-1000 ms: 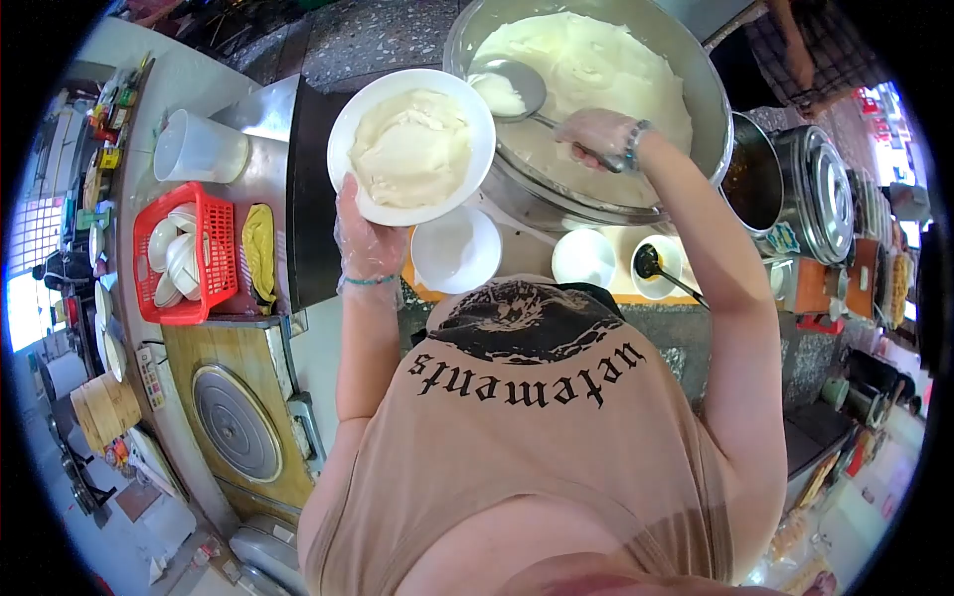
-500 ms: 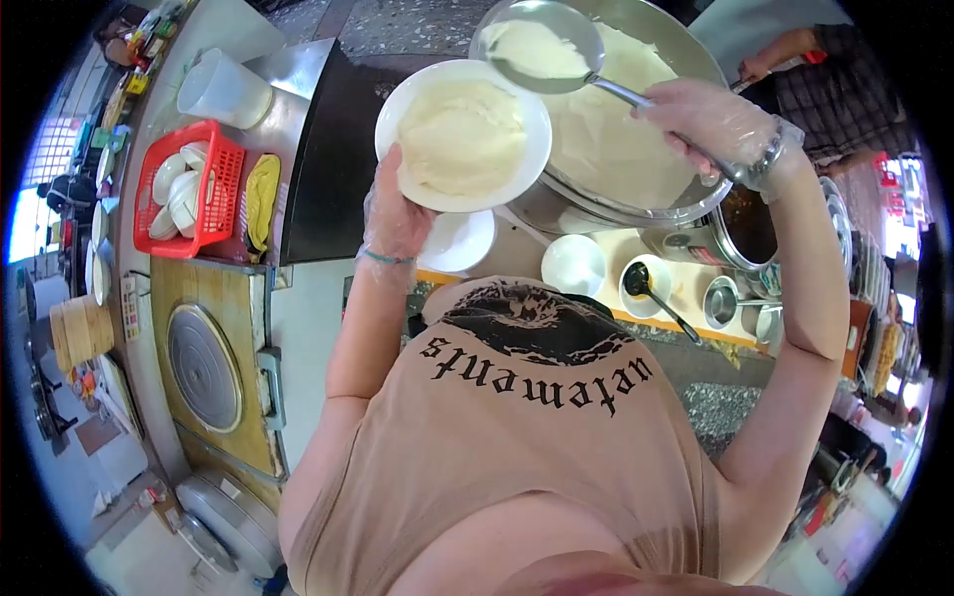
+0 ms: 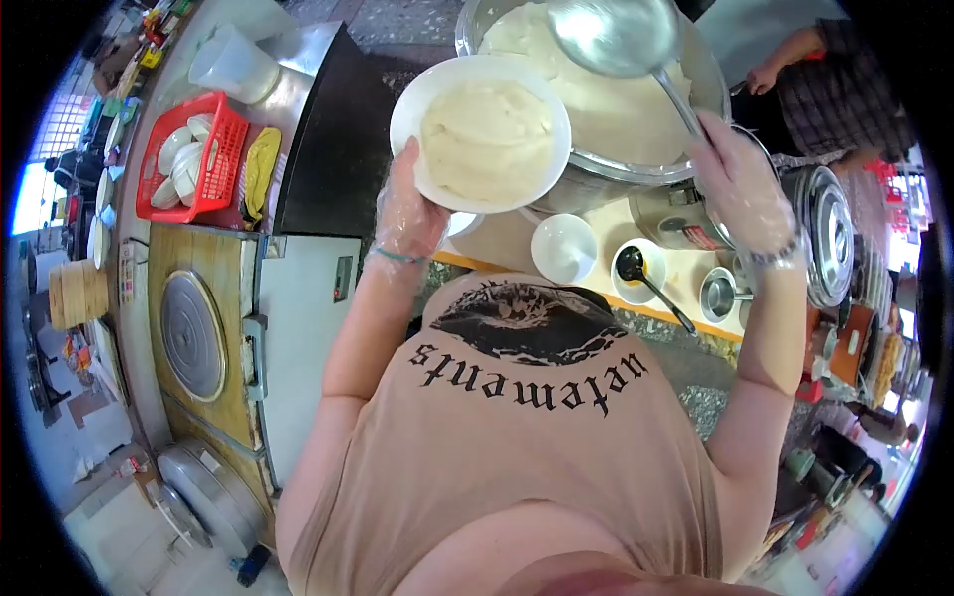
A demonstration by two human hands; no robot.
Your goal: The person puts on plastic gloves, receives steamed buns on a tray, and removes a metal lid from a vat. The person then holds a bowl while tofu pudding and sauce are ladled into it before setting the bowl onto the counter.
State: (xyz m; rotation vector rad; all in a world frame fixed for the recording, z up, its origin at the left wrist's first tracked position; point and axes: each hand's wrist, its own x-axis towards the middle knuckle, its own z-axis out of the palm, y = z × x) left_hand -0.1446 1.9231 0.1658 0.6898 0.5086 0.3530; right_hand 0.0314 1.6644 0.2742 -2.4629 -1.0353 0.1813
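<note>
My left hand (image 3: 412,209), in a clear plastic glove, grips a white bowl (image 3: 557,149) by its near left rim. Pale, soft, pudding-like food (image 3: 487,139) fills the bowl. My gloved right hand (image 3: 743,189) is closed around the handle of a wide, shallow metal ladle (image 3: 616,35). Its rounded underside faces up, over a large metal pot (image 3: 636,171) of the same pale food. The bowl is held beside the pot's near left rim.
Below the pot are a white bowl (image 3: 563,248), a bowl with a dark spoon (image 3: 651,288) and a small metal cup (image 3: 717,296). A lidded metal container (image 3: 825,233) stands right. At left, a red basket (image 3: 224,164) holds several bowls. Another person's hand (image 3: 763,77) shows at upper right.
The ladle, which held pale food over the bowl's edge, has moved right and turned over above the pot. The bowl has shifted slightly right, and the food in it looks fuller.
</note>
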